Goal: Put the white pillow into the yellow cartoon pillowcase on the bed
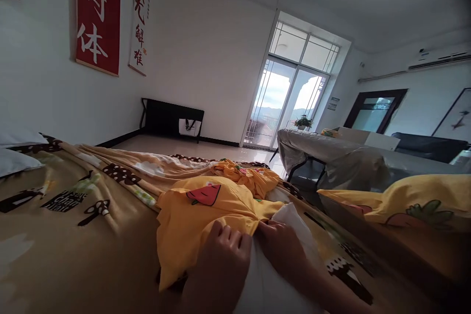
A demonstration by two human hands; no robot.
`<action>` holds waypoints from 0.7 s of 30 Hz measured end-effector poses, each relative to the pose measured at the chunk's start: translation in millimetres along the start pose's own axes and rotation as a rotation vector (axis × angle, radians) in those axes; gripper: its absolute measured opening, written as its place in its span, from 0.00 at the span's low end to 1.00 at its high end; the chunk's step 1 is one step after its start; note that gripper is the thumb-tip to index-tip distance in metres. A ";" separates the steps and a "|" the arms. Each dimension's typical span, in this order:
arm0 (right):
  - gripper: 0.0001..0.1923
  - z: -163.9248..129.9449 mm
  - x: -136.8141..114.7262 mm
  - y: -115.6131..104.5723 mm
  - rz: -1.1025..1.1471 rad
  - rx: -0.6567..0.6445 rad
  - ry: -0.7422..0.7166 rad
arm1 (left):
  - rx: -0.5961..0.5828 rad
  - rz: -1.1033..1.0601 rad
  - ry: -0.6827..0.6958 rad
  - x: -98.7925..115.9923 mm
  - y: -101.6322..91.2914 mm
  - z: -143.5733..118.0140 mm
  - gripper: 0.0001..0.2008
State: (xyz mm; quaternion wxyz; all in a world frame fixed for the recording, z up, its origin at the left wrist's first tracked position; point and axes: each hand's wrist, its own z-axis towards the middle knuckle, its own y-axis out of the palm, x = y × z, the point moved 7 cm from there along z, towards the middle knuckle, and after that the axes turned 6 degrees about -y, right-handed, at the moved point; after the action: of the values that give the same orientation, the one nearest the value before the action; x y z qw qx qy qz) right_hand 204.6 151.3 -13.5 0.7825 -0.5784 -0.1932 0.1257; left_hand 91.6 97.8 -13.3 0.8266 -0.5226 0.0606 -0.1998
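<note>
Both hands grip the yellow pillowcase's edge over a white pillow (290, 225): left hand (221, 260) fisted, right hand (283, 250) pinching. The pillowcase (198, 221) bears a strawberry print. A red banner (98, 14) shows white Chinese characters.

Under my left hand (221, 260) the yellow pillowcase (206, 216) is soft matt cotton-looking cloth; white pillow (290, 225) inside looks smooth. Tan blanket (73, 206) lower left is fuzzy fleece, floor (176, 147) mid-frame glossy tile.

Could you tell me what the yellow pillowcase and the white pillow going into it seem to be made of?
Yellow pillowcase: soft matte woven fabric, probably cotton; it wrinkles and drapes, with a printed carrot. White pillow: smooth matte cloth cover, the filling hidden. Left hand and right hand grip the opening.
</note>
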 end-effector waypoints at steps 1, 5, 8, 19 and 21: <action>0.14 -3.8 6.6 -0.5 -0.004 0.022 0.028 | 0.009 0.020 0.030 5.1 -0.1 -1.3 0.11; 0.17 -8.6 37.7 -3.5 0.006 0.093 0.156 | 0.094 -0.006 0.135 9.3 -15.6 -8.9 0.10; 0.18 -5.9 65.0 -3.5 0.025 0.113 0.243 | 0.121 -0.036 0.055 -6.8 -27.6 -17.9 0.08; 0.19 -5.2 86.2 1.9 0.095 0.114 0.260 | -0.019 -0.180 -0.260 -53.2 -20.5 -1.3 0.19; 0.19 -5.4 84.5 1.6 0.095 0.106 0.262 | 0.020 -0.282 -0.149 -53.8 -23.2 6.2 0.22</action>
State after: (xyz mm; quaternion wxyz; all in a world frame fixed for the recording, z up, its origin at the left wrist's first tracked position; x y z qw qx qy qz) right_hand 282.6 182.7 -3.1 0.8238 -0.5560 -0.0548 0.0959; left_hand 38.2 115.5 4.3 0.7977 -0.5311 -0.0771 -0.2751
